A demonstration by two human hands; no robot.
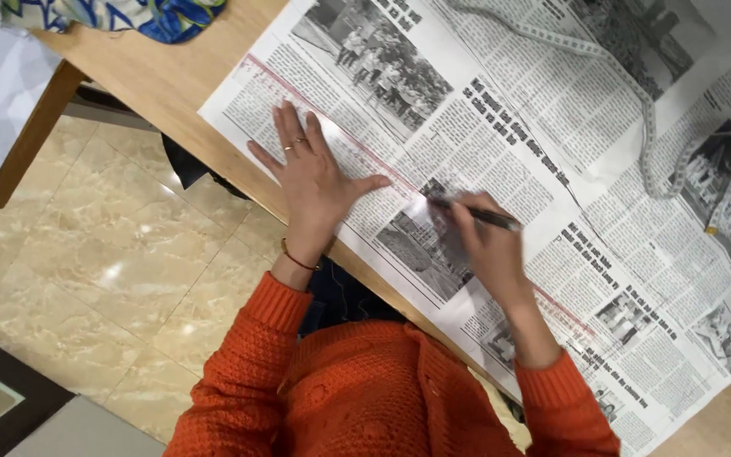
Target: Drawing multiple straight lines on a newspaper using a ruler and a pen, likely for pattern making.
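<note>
Right hand (pixel 488 250) grips pen (pixel 477 215); left hand (pixel 313 173) flat on newspaper (pixel 501 127).

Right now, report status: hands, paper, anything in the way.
Left hand flat on newspaper, fingers spread. Right hand grips dark pen, tip on sheet. Measuring tape lies beyond, apart from both hands.

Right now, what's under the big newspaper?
A wooden table shows at the newspaper's edge. The left hand presses the paper flat; the right hand holds a pen. The tabletop beneath is covered.
</note>
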